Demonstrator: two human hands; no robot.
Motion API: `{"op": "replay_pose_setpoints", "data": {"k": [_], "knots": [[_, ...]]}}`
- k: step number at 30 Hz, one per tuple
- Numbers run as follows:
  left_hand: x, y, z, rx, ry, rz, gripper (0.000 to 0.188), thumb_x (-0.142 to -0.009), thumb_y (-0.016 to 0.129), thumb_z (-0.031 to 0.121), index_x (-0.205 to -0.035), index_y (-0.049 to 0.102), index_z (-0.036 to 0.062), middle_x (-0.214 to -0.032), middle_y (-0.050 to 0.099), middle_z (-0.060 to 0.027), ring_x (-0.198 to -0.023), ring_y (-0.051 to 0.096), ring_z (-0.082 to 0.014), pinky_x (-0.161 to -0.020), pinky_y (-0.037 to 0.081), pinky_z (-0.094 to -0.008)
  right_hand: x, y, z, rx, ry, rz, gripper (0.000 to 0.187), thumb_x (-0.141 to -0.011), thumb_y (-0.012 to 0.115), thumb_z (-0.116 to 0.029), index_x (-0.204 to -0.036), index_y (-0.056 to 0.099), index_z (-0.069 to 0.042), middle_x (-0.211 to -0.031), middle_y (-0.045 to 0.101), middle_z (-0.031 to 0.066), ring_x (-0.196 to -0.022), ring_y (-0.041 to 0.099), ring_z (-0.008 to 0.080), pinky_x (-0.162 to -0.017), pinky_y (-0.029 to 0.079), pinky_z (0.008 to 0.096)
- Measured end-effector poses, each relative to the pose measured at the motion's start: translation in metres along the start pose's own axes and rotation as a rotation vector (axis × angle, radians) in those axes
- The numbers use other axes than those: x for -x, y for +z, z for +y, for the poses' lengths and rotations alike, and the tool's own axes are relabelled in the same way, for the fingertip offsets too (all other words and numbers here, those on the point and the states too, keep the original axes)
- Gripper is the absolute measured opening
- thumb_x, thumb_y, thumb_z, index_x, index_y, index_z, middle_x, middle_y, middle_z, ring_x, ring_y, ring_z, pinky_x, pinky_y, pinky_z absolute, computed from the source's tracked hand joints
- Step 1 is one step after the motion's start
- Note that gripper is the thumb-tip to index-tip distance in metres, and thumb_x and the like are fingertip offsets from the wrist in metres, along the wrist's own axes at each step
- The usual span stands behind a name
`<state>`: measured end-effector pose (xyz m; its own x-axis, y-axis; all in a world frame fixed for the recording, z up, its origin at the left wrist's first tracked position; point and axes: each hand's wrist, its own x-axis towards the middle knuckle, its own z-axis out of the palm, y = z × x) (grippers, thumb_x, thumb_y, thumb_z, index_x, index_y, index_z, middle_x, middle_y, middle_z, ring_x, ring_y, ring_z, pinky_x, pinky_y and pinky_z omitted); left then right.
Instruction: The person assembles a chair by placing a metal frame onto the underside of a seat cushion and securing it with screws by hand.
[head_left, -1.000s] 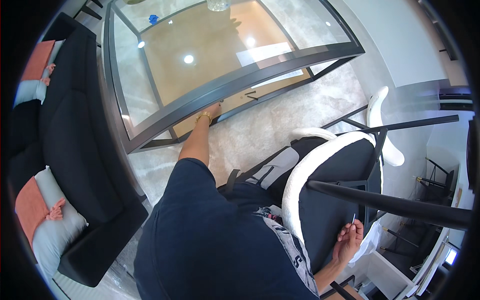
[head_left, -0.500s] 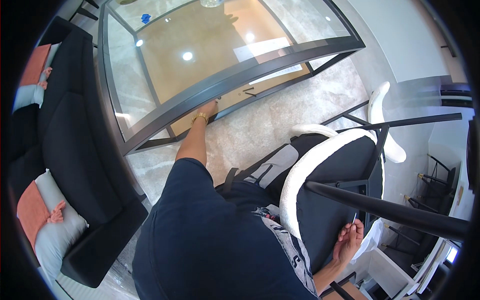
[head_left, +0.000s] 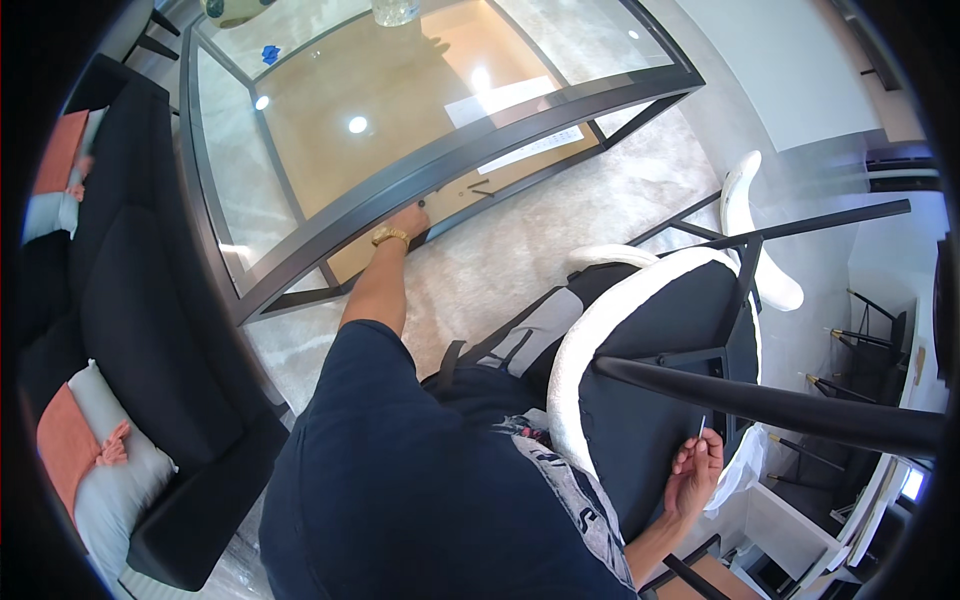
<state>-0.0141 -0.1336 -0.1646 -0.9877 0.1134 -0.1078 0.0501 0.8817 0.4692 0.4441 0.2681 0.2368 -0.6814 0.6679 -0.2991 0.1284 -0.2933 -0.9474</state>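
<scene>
My left hand (head_left: 405, 219), with a gold bracelet at the wrist, reaches under the glass top's edge to the tan lower shelf (head_left: 360, 258) of a coffee table. Its fingers look drawn together beside a small dark round part (head_left: 421, 203); what they hold, if anything, I cannot make out. Several small dark pieces of hardware (head_left: 480, 190) lie on the shelf close by. Between thumb and fingers, my right hand (head_left: 695, 470) pinches a thin metal pin-like piece (head_left: 702, 427), pointing up. Behind that hand is the black underside of an upturned chair (head_left: 640, 420) with white fabric edging.
The chair's thick black leg (head_left: 780, 405) juts out to the right, above my right hand. A dark sofa (head_left: 150, 300) with cushions stands at left. White paper sheets (head_left: 530, 150) lie on the table's shelf. More dark chairs (head_left: 860, 350) stand at the far right.
The whole view has shifted slightly, with most things now a little further left. My left hand stays at the shelf, and my right hand still pinches the thin metal piece.
</scene>
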Motion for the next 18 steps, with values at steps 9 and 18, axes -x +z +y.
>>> {"op": "replay_pose_setpoints", "data": {"k": [9, 18], "knots": [[-0.002, -0.007, 0.007, 0.037, -0.002, 0.029, 0.025, -0.082, 0.055, 0.007, -0.106, 0.061, 0.0037, -0.109, 0.068, -0.028, -0.109, 0.064, -0.0456, -0.093, 0.05, -0.0515, 0.001, 0.005, 0.0, -0.014, -0.005, 0.021, 0.018, -0.101, 0.067, -0.014, -0.115, 0.062, -0.003, -0.089, 0.067, 0.0066, -0.066, 0.06, 0.0084, -0.051, 0.047, 0.0182], [-0.019, 0.036, -0.055, 0.36, -0.204, 0.02, 0.007, -0.09, 0.066, 0.011, -0.093, 0.065, 0.0049, -0.083, 0.07, -0.0097, -0.078, 0.067, -0.0224, -0.075, 0.053, -0.0369, 0.006, 0.007, -0.002, -0.013, -0.01, 0.015, 0.018, -0.102, 0.066, -0.014, -0.115, 0.061, -0.003, -0.088, 0.067, 0.0061, -0.065, 0.06, 0.0082, -0.053, 0.046, 0.0185]]}}
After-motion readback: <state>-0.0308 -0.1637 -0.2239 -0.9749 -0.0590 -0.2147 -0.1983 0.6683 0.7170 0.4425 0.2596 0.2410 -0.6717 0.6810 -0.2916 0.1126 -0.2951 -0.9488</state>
